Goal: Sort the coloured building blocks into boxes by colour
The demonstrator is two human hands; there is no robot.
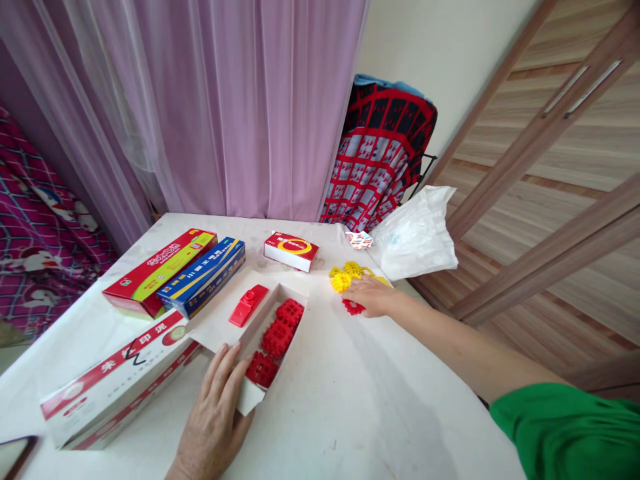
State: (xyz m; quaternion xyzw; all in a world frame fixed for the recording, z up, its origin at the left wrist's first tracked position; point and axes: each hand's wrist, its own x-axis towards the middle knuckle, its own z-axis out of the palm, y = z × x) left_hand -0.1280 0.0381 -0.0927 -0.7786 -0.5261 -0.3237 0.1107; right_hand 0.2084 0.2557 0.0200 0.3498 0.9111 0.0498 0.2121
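My left hand [214, 410] is closed on the near end of an open white cardboard box [253, 398], fingers over its edge and thumb at its side. Several red openwork plastic pieces [278, 337] lie in a row inside. On the box's spread flap rests a flat red plastic piece with a round knob [248, 305]. Farther right, my right hand [369, 297] is low over the tabletop, fingers curled by a small red plastic piece [353, 307] that shows beneath it. Yellow plastic pieces [345, 276] lie just beyond those fingertips, which are partly hidden.
Left of the open box lie a long white-and-red box [120, 380], a blue box [203, 277] and a red-and-green box [160, 272]. A small red-and-white box [291, 251] sits farther back. A white plastic bag [415, 233] stands at the table's right edge, near the wooden wardrobe [545, 180].
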